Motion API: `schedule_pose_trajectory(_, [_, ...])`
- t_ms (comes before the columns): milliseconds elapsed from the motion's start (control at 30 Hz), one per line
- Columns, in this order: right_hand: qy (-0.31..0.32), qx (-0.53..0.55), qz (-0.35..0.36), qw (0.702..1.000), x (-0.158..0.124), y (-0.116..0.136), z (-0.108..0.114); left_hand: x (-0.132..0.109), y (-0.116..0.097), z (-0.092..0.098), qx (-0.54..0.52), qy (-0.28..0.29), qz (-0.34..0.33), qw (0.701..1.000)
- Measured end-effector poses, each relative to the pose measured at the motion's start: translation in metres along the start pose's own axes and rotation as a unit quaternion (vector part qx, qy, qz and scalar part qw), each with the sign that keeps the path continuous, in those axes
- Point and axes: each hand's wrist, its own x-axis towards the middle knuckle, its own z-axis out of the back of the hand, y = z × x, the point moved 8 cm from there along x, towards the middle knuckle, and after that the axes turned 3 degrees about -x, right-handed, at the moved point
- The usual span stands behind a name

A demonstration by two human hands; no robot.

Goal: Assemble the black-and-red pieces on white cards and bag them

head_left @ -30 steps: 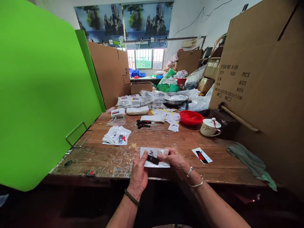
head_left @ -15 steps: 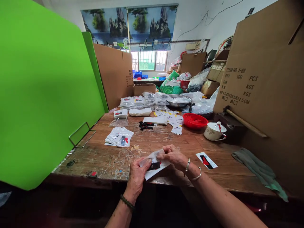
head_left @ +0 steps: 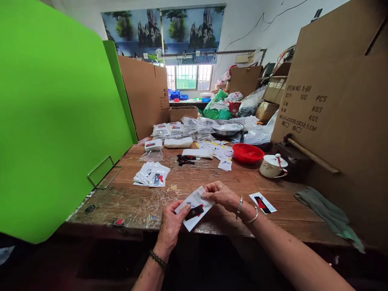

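Above the table's front edge, both hands hold a white printed plastic packet (head_left: 198,199), tilted, with a flat black piece (head_left: 194,212) and a bit of red showing on it. My left hand (head_left: 173,220) grips its left edge, the thumb lying over the black piece. At the upper right corner, my right hand (head_left: 220,195) pinches the packet between thumb and fingers. To the right on the table lies a white card (head_left: 273,207) with a black and red piece on it. A pile of filled packets (head_left: 148,174) is at the left.
Black tool-like pieces (head_left: 185,160) and a white paper stack (head_left: 198,153) lie mid-table. A red basket (head_left: 248,154), a lidded mug (head_left: 273,166) and a grey-green cloth (head_left: 329,218) are at right. A green panel (head_left: 66,117) and cardboard (head_left: 330,101) wall the sides.
My right hand has shifted to the packet's upper corner, its fingers off the printed face. The packet has turned more upright and now shows more of its print.
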Motion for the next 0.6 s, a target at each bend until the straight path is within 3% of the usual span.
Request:
schedule_pose_trajectory(167, [-0.030, -0.027, -0.005, 0.999, -0.003, -0.005, -0.011, 0.003, -0.013, -0.006, 0.133, 0.042, -0.049, 0.989])
schedule_pose_trajectory(333, [0.029, -0.038, -0.017, 0.999, -0.007, -0.009, -0.025, 0.006, -0.012, -0.013, 0.151, 0.060, -0.046, 0.986])
schedule_pose_trajectory(400, [0.050, -0.030, -0.015, 0.998, -0.011, -0.006, -0.014, 0.007, -0.009, -0.012, 0.134, 0.052, -0.024, 0.989])
schedule_pose_trajectory(467, [0.005, -0.067, -0.004, 0.998, -0.019, -0.004, 0.025, 0.006, -0.006, -0.009, 0.098, 0.041, -0.004, 0.994])
schedule_pose_trajectory(533, [-0.136, -0.175, 0.016, 0.975, -0.038, -0.004, 0.095, 0.006, -0.004, -0.007, 0.050, 0.029, 0.006, 0.998])
schedule_pose_trajectory(567, [-0.216, -0.246, 0.018, 0.945, -0.054, -0.006, 0.134, 0.006, -0.004, -0.007, 0.028, 0.025, 0.008, 0.999])
schedule_pose_trajectory(600, [-0.300, -0.327, 0.020, 0.896, -0.075, -0.009, 0.172, 0.007, -0.004, -0.008, 0.011, 0.022, 0.008, 1.000])
